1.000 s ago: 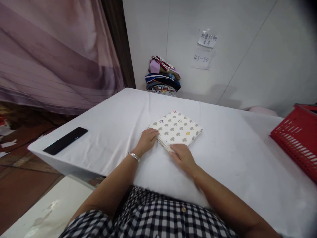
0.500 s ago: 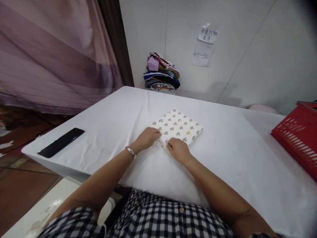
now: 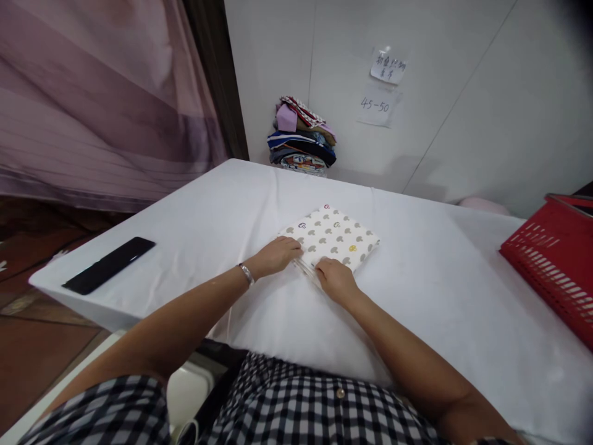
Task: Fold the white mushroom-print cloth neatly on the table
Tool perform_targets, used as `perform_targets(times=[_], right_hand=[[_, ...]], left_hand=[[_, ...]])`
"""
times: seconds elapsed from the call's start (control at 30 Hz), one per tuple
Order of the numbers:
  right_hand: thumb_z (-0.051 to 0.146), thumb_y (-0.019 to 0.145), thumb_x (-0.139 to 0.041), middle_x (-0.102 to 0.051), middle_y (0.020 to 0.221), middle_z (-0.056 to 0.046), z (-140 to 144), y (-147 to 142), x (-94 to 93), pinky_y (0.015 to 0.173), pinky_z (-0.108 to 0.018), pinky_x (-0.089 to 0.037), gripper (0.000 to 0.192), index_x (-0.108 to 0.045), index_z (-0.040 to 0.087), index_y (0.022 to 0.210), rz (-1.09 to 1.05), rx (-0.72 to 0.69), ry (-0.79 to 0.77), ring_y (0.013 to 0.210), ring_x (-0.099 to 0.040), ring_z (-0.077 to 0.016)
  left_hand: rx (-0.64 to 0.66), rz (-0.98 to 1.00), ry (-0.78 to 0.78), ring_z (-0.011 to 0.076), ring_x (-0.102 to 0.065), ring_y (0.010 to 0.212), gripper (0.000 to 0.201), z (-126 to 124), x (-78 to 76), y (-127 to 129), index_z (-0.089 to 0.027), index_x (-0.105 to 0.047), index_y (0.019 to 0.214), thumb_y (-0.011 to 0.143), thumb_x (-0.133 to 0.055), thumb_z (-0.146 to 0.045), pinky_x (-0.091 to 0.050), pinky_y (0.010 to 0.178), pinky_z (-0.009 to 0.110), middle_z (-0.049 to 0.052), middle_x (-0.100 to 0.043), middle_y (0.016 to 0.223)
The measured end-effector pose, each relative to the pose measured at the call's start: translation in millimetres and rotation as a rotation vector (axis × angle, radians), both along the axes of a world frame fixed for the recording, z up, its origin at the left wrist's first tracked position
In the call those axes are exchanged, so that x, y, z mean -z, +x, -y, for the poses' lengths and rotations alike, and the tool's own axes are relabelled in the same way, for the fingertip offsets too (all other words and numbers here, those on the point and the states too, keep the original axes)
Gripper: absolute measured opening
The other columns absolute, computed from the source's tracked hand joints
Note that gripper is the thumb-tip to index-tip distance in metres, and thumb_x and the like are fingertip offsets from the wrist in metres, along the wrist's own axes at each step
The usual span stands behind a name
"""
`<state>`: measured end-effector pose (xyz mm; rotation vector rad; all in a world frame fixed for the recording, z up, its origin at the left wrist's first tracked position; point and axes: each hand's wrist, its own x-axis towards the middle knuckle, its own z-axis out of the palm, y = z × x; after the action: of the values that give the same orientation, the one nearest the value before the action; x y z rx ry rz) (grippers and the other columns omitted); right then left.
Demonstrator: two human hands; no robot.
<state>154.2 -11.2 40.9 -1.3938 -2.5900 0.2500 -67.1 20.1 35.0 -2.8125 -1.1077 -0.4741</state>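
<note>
Hands first: my left hand (image 3: 277,254) and right hand (image 3: 334,279) rest curled, fingers down, on the near edge of a folded mushroom-print cloth (image 3: 336,236), gripping nothing I can make out. Cloth lies mid-table on the white tablecloth (image 3: 222,210). Black remote (image 3: 109,265) far left, red basket (image 3: 556,259) far right.

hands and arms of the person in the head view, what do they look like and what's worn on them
Both forearms are bare from the elbow down. The left hand has a slim silver bracelet at the wrist; the right hand shows no jewellery. A short sleeve of a black-and-white checked shirt covers the left upper arm, and the same checked cloth runs across the body at the bottom of the view.
</note>
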Motion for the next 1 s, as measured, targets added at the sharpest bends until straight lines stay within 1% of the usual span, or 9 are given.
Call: perform_targets(times=[0.13,0.27,0.4,0.53,0.6,0.73,0.87,1.0], right_hand=[[0.018,0.094,-0.039,-0.063,0.092,-0.006,2,-1,0.5,0.065,-0.028,-0.036,0.022,-0.061,0.019,0.089,0.018,0.001,0.027,0.086,-0.056,-0.0184],[0.016,0.093,-0.04,-0.063,0.095,-0.004,4,-2,-1.9,0.069,-0.027,-0.037,0.019,-0.059,0.02,0.09,-0.042,0.005,0.006,0.088,-0.055,-0.0174],[0.015,0.092,-0.041,-0.064,0.095,-0.004,4,-2,-3.8,0.069,-0.026,-0.037,0.018,-0.058,0.019,0.089,-0.079,0.009,-0.009,0.088,-0.056,-0.0167],[0.015,0.091,-0.042,-0.063,0.093,-0.004,4,-3,-4.2,0.067,-0.027,-0.036,0.017,-0.058,0.019,0.087,-0.037,0.003,-0.009,0.087,-0.056,-0.0172],[0.016,0.092,-0.041,-0.063,0.093,-0.004,5,-3,-3.7,0.067,-0.027,-0.036,0.017,-0.058,0.02,0.087,-0.037,-0.005,-0.001,0.087,-0.055,-0.0173],[0.02,0.093,-0.04,-0.062,0.095,-0.004,9,-3,-1.7,0.066,-0.027,-0.036,0.018,-0.058,0.02,0.089,-0.033,-0.007,0.013,0.088,-0.055,-0.0174],[0.027,0.091,-0.048,-0.06,0.097,-0.006,15,-5,0.9,0.064,-0.028,-0.037,0.012,-0.057,0.02,0.093,0.014,-0.001,0.074,0.088,-0.053,-0.0199],[0.023,0.091,-0.048,-0.058,0.097,-0.008,18,-6,3.3,0.066,-0.03,-0.038,0.011,-0.057,0.018,0.093,0.077,-0.024,0.144,0.086,-0.053,-0.0211]], left_hand=[[-0.015,-0.036,0.056,0.0195,-0.055,0.092,0.028,-1,7.7,1,-0.019,-0.062,0.099,0.088,-0.039,-0.008,-0.042,0.081,0.035,0.008,-0.063,0.099],[-0.041,-0.06,0.071,0.0198,-0.054,0.094,0.029,-1,11.3,0,-0.016,-0.061,0.102,0.087,-0.038,-0.007,-0.042,0.082,0.035,0.01,-0.063,0.104],[-0.034,-0.062,0.028,0.0187,-0.055,0.094,0.029,-1,6.2,0,-0.019,-0.062,0.101,0.086,-0.04,-0.009,-0.042,0.081,0.035,0.008,-0.063,0.103],[-0.03,-0.091,0.017,0.0189,-0.054,0.09,0.028,-3,-1.2,2,-0.018,-0.062,0.093,0.085,-0.038,-0.007,-0.041,0.08,0.034,0.007,-0.063,0.094],[-0.034,-0.092,0.025,0.0187,-0.054,0.088,0.028,-2,-2.5,2,-0.018,-0.062,0.091,0.086,-0.037,-0.007,-0.041,0.079,0.034,0.007,-0.062,0.091],[-0.057,-0.042,0.034,0.0177,-0.054,0.09,0.028,2,1.7,-3,-0.019,-0.06,0.092,0.087,-0.034,-0.008,-0.041,0.08,0.034,0.007,-0.062,0.095],[-0.059,0.049,-0.012,0.0175,-0.055,0.09,0.023,7,6.6,-9,-0.019,-0.061,0.091,0.087,-0.039,-0.013,-0.042,0.082,0.034,0.007,-0.062,0.093],[-0.066,0.106,-0.032,0.0173,-0.056,0.088,0.018,7,7.0,-9,-0.02,-0.061,0.089,0.086,-0.043,-0.018,-0.043,0.082,0.034,0.006,-0.062,0.09]])
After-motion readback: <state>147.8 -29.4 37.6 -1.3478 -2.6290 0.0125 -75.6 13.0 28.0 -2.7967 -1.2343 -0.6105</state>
